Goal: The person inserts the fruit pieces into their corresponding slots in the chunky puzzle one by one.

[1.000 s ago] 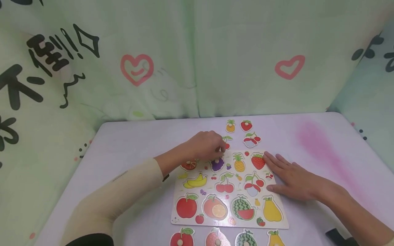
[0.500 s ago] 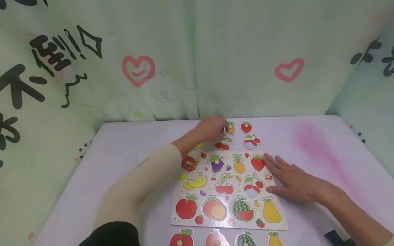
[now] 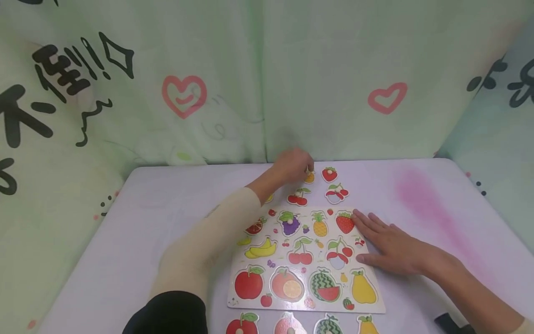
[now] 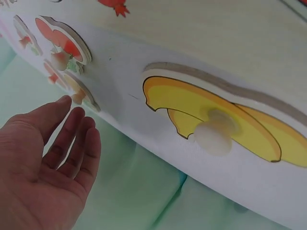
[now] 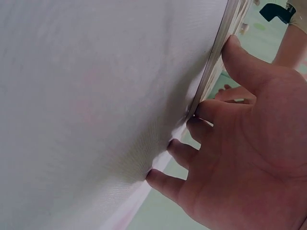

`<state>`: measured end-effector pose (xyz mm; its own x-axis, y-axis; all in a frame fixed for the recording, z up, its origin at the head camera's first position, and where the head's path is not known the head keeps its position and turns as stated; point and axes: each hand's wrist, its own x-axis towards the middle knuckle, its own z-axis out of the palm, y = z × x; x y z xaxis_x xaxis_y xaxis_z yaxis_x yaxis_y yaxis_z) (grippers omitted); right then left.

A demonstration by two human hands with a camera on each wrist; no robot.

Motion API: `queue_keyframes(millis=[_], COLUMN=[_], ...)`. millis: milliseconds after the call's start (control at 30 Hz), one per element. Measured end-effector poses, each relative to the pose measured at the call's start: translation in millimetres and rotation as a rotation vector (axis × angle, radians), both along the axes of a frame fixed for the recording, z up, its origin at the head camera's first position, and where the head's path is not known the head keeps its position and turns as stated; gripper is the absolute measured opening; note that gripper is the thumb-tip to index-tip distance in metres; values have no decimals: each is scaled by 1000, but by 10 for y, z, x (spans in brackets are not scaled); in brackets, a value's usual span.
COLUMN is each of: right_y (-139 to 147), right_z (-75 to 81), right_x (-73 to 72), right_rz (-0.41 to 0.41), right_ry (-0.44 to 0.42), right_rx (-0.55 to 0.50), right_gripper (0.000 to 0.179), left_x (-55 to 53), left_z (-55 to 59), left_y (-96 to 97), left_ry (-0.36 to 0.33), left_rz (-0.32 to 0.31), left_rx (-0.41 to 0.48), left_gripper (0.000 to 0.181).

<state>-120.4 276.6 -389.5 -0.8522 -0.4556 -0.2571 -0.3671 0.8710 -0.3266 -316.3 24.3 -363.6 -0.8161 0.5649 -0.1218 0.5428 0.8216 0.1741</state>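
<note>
At the back of the table my left hand (image 3: 294,166) has its thumb and fingers at the knob of a pineapple puzzle piece (image 3: 309,178), pinching it. The piece lies on the table and is partly covered by the hand. My right hand (image 3: 394,243) rests spread on the right edge of a white fruit puzzle board (image 3: 292,306). In the right wrist view its thumb and index finger touch the board's edge, and other fingertips touch the table. A grape piece (image 3: 290,225) with a knob sits in the board's top row.
Around the pineapple lie a strawberry piece (image 3: 329,175), a cherry piece (image 3: 298,199), a red-and-white fruit piece (image 3: 335,195) and a banana piece (image 4: 175,96). Apple (image 3: 244,327), watermelon (image 3: 323,327) and pear pieces (image 3: 367,326) lie before the board. A curtain (image 3: 317,116) hangs behind.
My left hand has moved away from the grape piece on the board, back and slightly right to the pineapple piece. My right hand has stayed on the board's edge.
</note>
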Motion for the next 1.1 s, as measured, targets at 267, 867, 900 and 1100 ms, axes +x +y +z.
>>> queue_keyframes(millis=[267, 867, 900, 1100], right_y=[0, 10, 11, 18], right_z=[-19, -35, -33, -27], right_x=[17, -12, -13, -13], right_rz=[-10, 7, 7, 6], right_ry=[-9, 8, 9, 9], right_rx=[-4, -6, -4, -4], right_gripper=[103, 102, 102, 102], left_x=[-14, 27, 43, 213], left_z=[-77, -18, 8, 116], left_y=[54, 60, 65, 68], left_ry=[2, 48, 49, 85], left_rz=[8, 26, 19, -45], left_rx=[-20, 12, 11, -44], left_gripper=[24, 23, 22, 17])
